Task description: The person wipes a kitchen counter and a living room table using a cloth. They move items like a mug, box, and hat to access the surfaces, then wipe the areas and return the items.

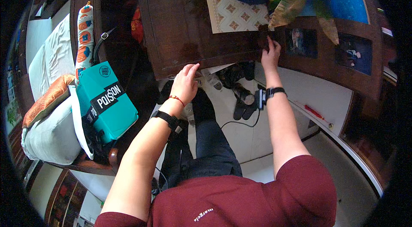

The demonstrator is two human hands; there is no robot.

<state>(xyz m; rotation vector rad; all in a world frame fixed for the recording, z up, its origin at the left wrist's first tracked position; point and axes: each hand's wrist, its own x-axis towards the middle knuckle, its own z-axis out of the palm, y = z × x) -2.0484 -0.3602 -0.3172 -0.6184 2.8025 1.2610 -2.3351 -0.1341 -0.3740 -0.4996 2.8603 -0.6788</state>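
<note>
Before me stands a dark wooden table (180, 24) with a glossy top. My left hand (188, 80) is at its near edge, back of the hand up, fingers extended and holding nothing visible. Farther right, the fingertips of my right hand (271, 50) are at a small dark brown item (265, 34) on the table, by the corner of a patterned mat (239, 18). The item blends into the wood, so its kind and whether the fingers grip it cannot be told. Each wrist wears a black strap; the right one bears a small device (261, 99) with a cable.
A leafy plant (289, 0) overhangs the mat. Photographs (301, 43) lie at the table's right. A turquoise box (107, 104), a cushion (48, 101) and a patterned bolster (84, 40) are on the seat at left. Below the table are a cat (233, 76) and slippers (244, 109).
</note>
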